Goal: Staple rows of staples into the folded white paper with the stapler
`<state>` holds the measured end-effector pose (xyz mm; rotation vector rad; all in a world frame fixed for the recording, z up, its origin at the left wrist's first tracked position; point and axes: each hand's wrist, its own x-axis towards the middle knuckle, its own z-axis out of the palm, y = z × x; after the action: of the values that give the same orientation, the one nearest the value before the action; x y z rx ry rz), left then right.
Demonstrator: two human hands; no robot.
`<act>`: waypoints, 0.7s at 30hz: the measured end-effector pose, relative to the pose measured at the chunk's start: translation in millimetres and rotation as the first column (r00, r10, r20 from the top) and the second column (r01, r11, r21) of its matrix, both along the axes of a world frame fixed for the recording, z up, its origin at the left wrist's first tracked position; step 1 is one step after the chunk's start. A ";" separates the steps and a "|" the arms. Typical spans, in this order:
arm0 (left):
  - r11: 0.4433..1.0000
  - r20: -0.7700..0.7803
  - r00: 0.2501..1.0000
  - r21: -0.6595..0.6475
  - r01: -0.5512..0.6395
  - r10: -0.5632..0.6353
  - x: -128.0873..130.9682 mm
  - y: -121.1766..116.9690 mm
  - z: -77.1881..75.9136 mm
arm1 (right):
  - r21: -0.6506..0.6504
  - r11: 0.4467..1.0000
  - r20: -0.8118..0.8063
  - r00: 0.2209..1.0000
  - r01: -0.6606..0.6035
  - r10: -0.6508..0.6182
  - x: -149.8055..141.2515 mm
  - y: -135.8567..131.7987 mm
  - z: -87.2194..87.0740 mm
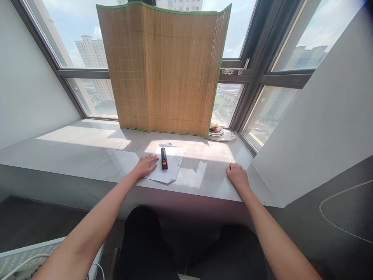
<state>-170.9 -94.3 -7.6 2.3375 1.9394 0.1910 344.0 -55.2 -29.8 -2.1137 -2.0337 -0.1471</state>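
Observation:
My left hand lies flat and open at the left edge of some white sheets of paper on the windowsill. On the paper, just right of my fingertips, lies a black elongated object with an orange patch at its near end; its exact kind is unclear. Dark handwriting or print covers the paper's right side, and its near corner curls up. Farther right, my right hand rests closed on the sill, fingers curled under. Whatever it may hold is hidden.
A bamboo mat with green edging stands upright against the window. Stacked plates sit behind its right edge. The white sill ends at a front edge above my knees. At lower left is a white basket with cables.

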 end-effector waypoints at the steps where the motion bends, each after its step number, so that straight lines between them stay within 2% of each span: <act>1: 1.000 0.002 1.000 -0.009 -0.016 0.016 11.1 -3.2 0.2 | 0.004 1.000 -0.002 1.000 -0.003 0.003 0.2 -0.2 -0.1; 5: 0.997 0.020 0.997 -0.014 -0.076 0.077 68.1 -15.9 -2.7 | 0.028 1.000 0.009 1.000 -0.004 0.003 1.1 0.0 -0.6; 9: 0.998 0.035 0.997 -0.019 -0.064 0.064 119.3 -23.8 -6.3 | 0.039 0.999 -0.004 1.000 -0.030 0.030 0.6 -0.3 -1.6; 13: 1.000 0.048 0.999 0.005 -0.025 0.025 155.0 -27.4 -7.2 | 0.057 0.989 -0.082 0.987 -0.136 0.141 0.1 -1.2 -2.5; 16: 1.000 0.055 0.998 0.011 0.009 -0.010 173.4 -27.6 -7.6 | 0.085 0.982 -0.156 0.971 -0.167 0.178 0.6 -3.3 -0.2; 19: 1.000 0.055 0.998 0.016 0.007 -0.008 183.0 -26.7 -9.1 | 0.160 0.965 -0.350 0.902 -0.207 0.252 -8.7 -12.0 5.7; 21: 1.000 0.057 0.998 0.024 -0.001 0.000 184.7 -26.4 -10.3 | 0.221 0.952 -0.552 0.778 -0.210 0.300 -27.4 -21.9 10.3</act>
<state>13.8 -120.8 -17.9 2.3201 1.9225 0.2793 316.6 -77.1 -19.5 -1.5104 -1.8259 0.3450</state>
